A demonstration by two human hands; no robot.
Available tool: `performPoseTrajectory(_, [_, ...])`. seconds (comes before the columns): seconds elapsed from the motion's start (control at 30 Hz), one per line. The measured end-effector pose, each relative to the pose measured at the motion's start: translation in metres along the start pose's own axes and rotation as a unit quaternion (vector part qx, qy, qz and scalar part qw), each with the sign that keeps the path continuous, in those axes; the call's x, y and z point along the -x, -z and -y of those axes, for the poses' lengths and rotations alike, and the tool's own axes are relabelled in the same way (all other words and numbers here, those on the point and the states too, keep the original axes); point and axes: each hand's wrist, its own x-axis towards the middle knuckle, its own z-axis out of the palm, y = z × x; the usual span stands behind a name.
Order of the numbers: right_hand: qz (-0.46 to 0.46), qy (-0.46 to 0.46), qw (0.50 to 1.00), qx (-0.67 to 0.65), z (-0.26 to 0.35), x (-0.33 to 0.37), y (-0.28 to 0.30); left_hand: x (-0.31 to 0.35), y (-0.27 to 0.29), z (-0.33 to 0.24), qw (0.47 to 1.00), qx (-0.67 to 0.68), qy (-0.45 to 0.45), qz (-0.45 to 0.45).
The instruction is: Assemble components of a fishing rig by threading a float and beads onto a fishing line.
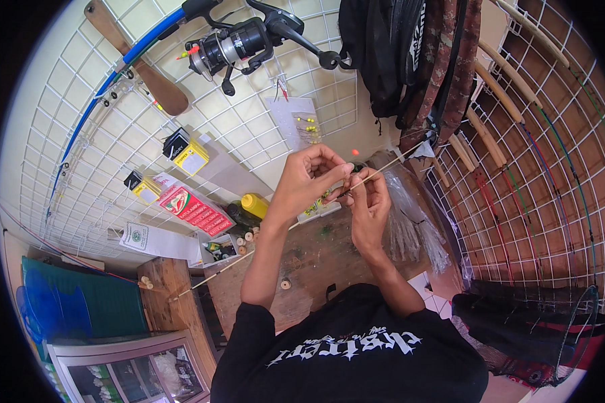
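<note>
A thin pale rod (396, 159) slants across the view from the lower left to the upper right, passing behind my left forearm. My right hand (370, 205) is closed round it, with thumb and fingers pinched near the middle of the table. Just left of it, my left hand (312, 178) is closed in a pinch beside the rod; what its fingertips hold is too small to make out. A small dark piece shows between the two hands. Close above the fingertips is a small orange spot (355, 153); I cannot tell whether it is attached to anything.
Below my hands is a worn wooden table (316, 252) with a small wooden ring (286, 284). A yellow bottle (254, 204) and a parts box (218, 250) stand left. A fishing reel (242, 46) hangs above; several fishing rods (497, 144) line the right grid. Clear plastic sleeves (413, 221) lie right.
</note>
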Motion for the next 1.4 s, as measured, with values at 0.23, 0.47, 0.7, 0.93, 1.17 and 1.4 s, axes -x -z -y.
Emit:
performPoseTrajectory(0.23, [-0.062,0.003,0.995,0.080,-0.003,0.002,-0.004,0.025,-0.039,0.016,0.966,-0.168,-0.087,-0.177])
performPoseTrajectory(0.47, [-0.060,0.009,0.994,0.086,0.000,0.004,-0.010,0.031,-0.056,0.019,0.922,-0.241,-0.114,-0.280])
performPoseTrajectory(0.7, [-0.049,0.040,0.989,0.133,-0.003,0.003,-0.005,0.025,-0.056,0.032,0.900,-0.277,-0.159,-0.298])
performPoseTrajectory(0.93, [-0.028,0.024,0.990,0.139,-0.005,0.004,0.000,0.022,-0.044,0.041,0.914,-0.225,-0.188,-0.281])
performPoseTrajectory(1.17, [-0.021,0.014,0.996,0.086,-0.010,0.003,0.005,0.029,-0.044,0.028,0.949,-0.134,-0.125,-0.257])
performPoseTrajectory(1.4, [-0.029,-0.004,0.997,0.065,-0.012,0.004,0.013,0.030,-0.039,0.021,0.946,-0.120,-0.133,-0.271])
